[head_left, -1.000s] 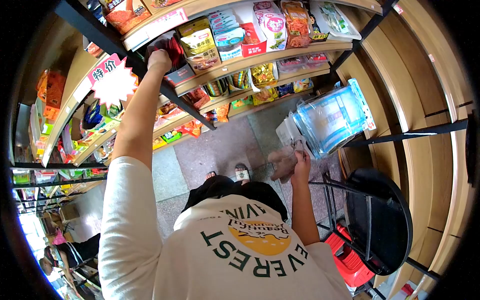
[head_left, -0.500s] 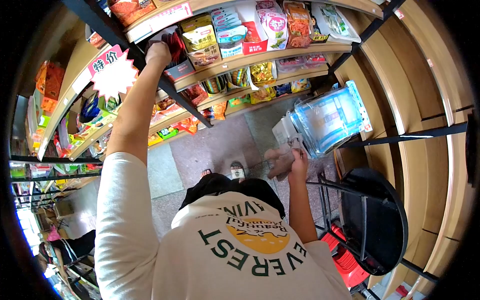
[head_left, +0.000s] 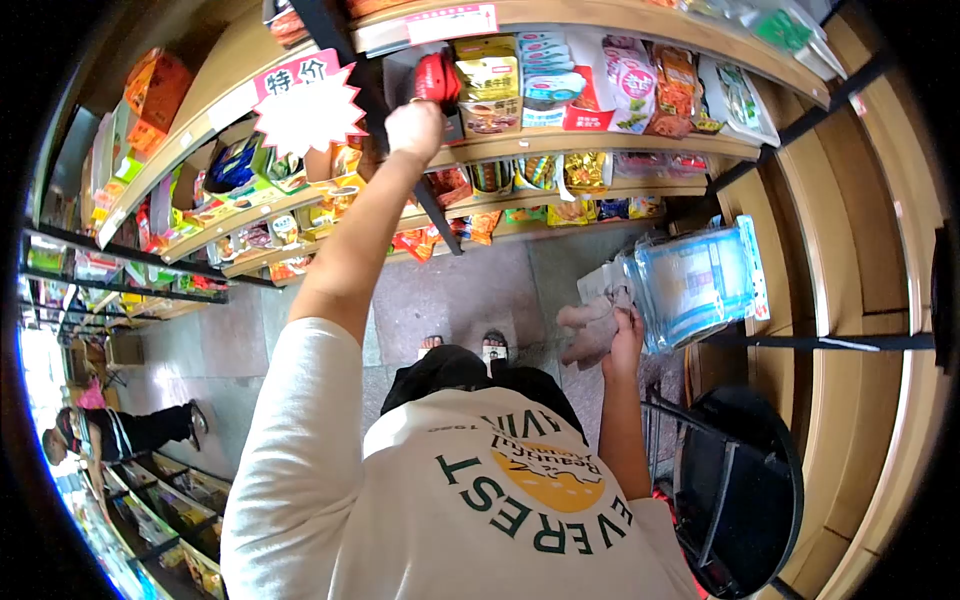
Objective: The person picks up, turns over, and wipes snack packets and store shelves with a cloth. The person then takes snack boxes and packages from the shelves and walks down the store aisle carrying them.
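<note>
At the snack shelf, my left hand (head_left: 416,132) is closed at the front of a small dark box (head_left: 453,126), with its fingertips hidden from view. Red snack packets (head_left: 437,79) stick up just above the knuckles and seem to be in its grip. Yellow-and-white snack pouches (head_left: 487,88) stand right beside that box. Lower down on the right, my right hand (head_left: 623,342) grips a crumpled greyish-pink cloth (head_left: 590,328), which hangs to the left of the fingers. Next to it is a stack of blue-and-white plastic-wrapped packs (head_left: 693,285).
A black round stool (head_left: 738,490) stands at lower right. Bare wooden shelves (head_left: 860,200) curve along the right side. A white starburst price sign (head_left: 310,110) hangs at the left shelf. Another person (head_left: 125,430) is bent over low racks at far left.
My left hand has drawn back from inside the box to its front, and the red packets show brighter and higher. The view has shifted; my right hand still holds the cloth.
</note>
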Demonstrator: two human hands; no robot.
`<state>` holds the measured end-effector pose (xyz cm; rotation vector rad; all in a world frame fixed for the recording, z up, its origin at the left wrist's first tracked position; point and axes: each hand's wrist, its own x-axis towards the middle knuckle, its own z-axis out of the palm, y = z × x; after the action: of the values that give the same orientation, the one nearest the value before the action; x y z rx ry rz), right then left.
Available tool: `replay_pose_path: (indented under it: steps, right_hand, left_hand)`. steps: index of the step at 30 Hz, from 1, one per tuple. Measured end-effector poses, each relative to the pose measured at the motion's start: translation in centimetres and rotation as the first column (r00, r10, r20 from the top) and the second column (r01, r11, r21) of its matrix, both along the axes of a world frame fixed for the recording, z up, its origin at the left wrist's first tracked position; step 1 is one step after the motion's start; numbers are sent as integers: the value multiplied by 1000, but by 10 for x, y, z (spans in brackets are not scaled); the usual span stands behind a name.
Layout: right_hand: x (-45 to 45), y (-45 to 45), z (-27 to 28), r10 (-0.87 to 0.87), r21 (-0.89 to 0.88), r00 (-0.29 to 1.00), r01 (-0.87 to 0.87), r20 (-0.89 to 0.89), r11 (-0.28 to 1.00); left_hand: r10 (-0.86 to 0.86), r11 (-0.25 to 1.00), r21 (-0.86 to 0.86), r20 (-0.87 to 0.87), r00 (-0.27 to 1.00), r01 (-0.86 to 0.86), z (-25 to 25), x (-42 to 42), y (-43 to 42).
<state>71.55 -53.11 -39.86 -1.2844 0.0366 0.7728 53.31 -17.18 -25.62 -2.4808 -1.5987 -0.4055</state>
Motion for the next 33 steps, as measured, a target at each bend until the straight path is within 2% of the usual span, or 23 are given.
replay_pose_path:
  steps: [3, 5, 7, 11, 13, 14, 16, 17, 18, 19, 20, 21, 22, 23, 24, 25, 26, 27, 28, 29, 31, 32, 33]
  right_hand:
    - [6, 15, 9, 165, 30, 986, -165, 5, 986]
    - [5, 26, 16, 188, 18, 981, -189, 43, 982]
    - [3, 36, 25, 200, 4, 977, -201, 73, 980]
    - [-2, 54, 38, 247, 56, 966, -252, 79, 966]
    - [-6, 64, 44, 245, 94, 968, -249, 50, 964]
    - [-8, 68, 49, 239, 75, 966, -247, 99, 966]
    - [-15, 76, 64, 232, 58, 962, -242, 143, 968]
    - [-19, 79, 75, 208, 128, 952, -240, 224, 962]
    - [-24, 82, 87, 177, 198, 937, -243, 302, 949]
    - [-30, 85, 102, 182, 197, 938, -247, 296, 949]
    - [-36, 88, 118, 125, 227, 905, -233, 406, 945]
    - [-44, 88, 133, 63, 255, 861, -219, 505, 942]
    - [-57, 90, 150, 140, 165, 776, -301, 615, 939]
    - [-67, 100, 156, 166, 78, 635, -338, 755, 938]
    - [-76, 110, 162, 172, 2, 474, -345, 864, 939]
    - [-77, 120, 156, 177, -147, 140, -202, 974, 968]
    - [-79, 125, 151, 178, -149, 144, -193, 974, 970]
    - [-82, 129, 146, 147, -107, 217, -186, 965, 977]
    - [-86, 128, 139, 121, -71, 292, -177, 949, 982]
    - [-90, 125, 130, 108, -67, 260, -162, 960, 984]
    - [-88, 115, 89, 252, -181, 355, -223, 900, 958]
    - [-82, 111, 65, 265, -105, 482, -334, 835, 937]
    - [-71, 109, 56, 255, -107, 486, -312, 836, 944]
  left_hand:
    - [38, 999, -5, 120, 992, -38, 0, -6, 0]
    - [44, 999, 19, 239, 970, -50, -1, -5, 4]
    - [15, 1000, -24, 258, 966, -9, 7, -6, 4]
    - [-34, 999, 24, 309, 950, 28, 18, -10, -4]
    - [-141, 980, 188, 415, 899, 67, 26, -13, -14]
    - [-228, 955, 272, 429, 874, 116, 30, -14, -21]
    - [-443, 851, 475, 421, 792, 223, 55, -15, -48]
    - [-492, 827, 498, 415, 765, 262, 68, -15, -69]
    - [-579, 777, 558, 453, 678, 292, 71, -12, -85]
    - [-565, 812, 493, 529, 633, 314, 71, -11, -103]
    - [-553, 832, 463, 642, 532, 306, 65, -6, -115]
    - [-305, 931, 143, 813, 496, 337, 56, -2, -134]
    - [-153, 911, -36, 895, 418, 410, 46, 5, -151]
    - [40, 815, -214, 947, 317, 539, 40, 13, -169]
    - [74, 823, -173, 977, 200, 540, 36, 28, -191]
    - [105, 833, -131, 991, 79, 538, 33, 39, -205]
    - [209, 774, -210, 975, 73, 597, 30, 36, -203]
    - [311, 707, -283, 947, 75, 648, 27, 31, -196]
    - [361, 702, -307, 931, 49, 643, 24, 29, -191]
    - [506, 601, -368, 862, 19, 710, 18, 21, -182]
    - [523, 705, -203, 796, -304, 680, 29, 22, -171]
    - [552, 651, -226, 796, -247, 724, 33, 17, -160]
    - [577, 594, -249, 795, -189, 765, 39, 9, -149]
